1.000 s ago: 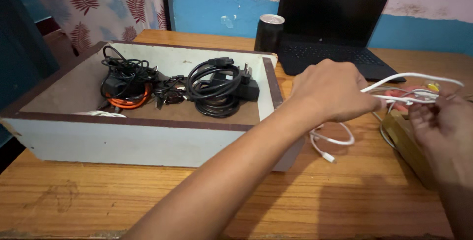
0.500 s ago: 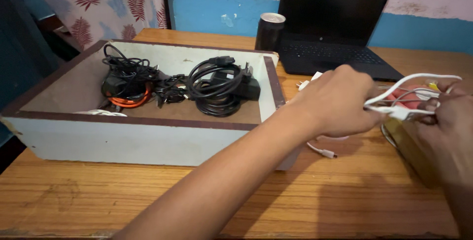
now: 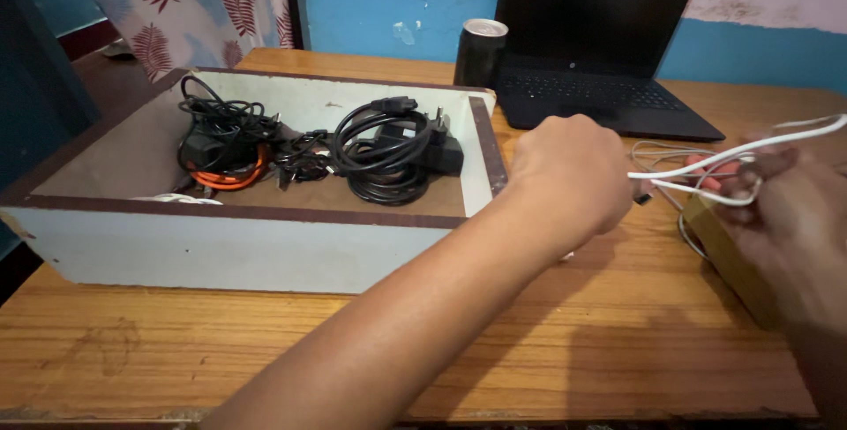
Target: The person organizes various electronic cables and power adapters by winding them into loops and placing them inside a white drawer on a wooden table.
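A: Start at the box point(image 3: 265, 249). What lies in it?

B: At its far left, a black cord bundle point(image 3: 221, 126) over an orange cable point(image 3: 231, 180). Right of that, still inside, a coiled black power cord point(image 3: 384, 161) with its plug.

A: And past the box?

B: Behind its right corner stands a dark can point(image 3: 480, 51), and right of the can an open laptop point(image 3: 600, 42), all on the wooden table point(image 3: 618, 324).

A: The hands?

B: The left hand point(image 3: 569, 170) sits just right of the box, fingers closed on a white cable point(image 3: 706, 165). The cable runs rightward from that fist, up off the table.

A: The other one?

B: The right hand point(image 3: 794, 209) is farther right of the box, blurred; its fingers curl round the cable's loops, though how tightly I cannot tell. Under it lies a tan block point(image 3: 728, 254), touching the table.
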